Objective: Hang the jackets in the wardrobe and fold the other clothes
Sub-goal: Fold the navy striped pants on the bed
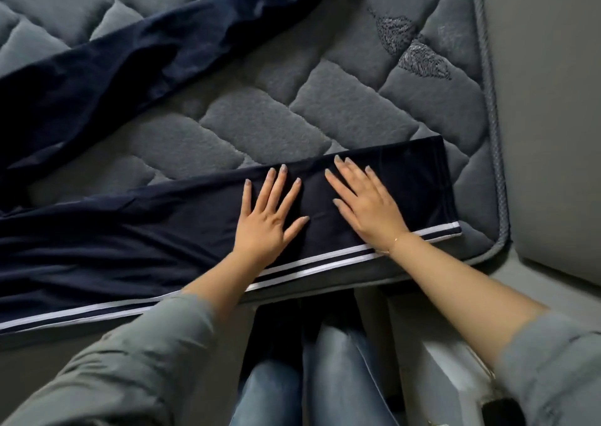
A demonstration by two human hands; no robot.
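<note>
Left of the fingers (pixel 283 181), navy trousers (pixel 136 240) cut off by the picture's left edge; waistband out of sight. Beyond the fingers, second trouser leg (pixel 156 55) running out past the top edge, hem unseen. Under both palms, a patch of cloth hidden. Below the fingers, bed (pixel 325 107) side covered by forearms and grey sleeves (pixel 136 360), both cropped at the bottom corners. Far lower right of the fingers, a dark object (pixel 502 409), blurred, unidentifiable.

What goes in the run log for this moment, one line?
step: flattening trouser leg | left hand: flat on leg | right hand: flat on leg | surface: mattress | fold: not yet made
</note>
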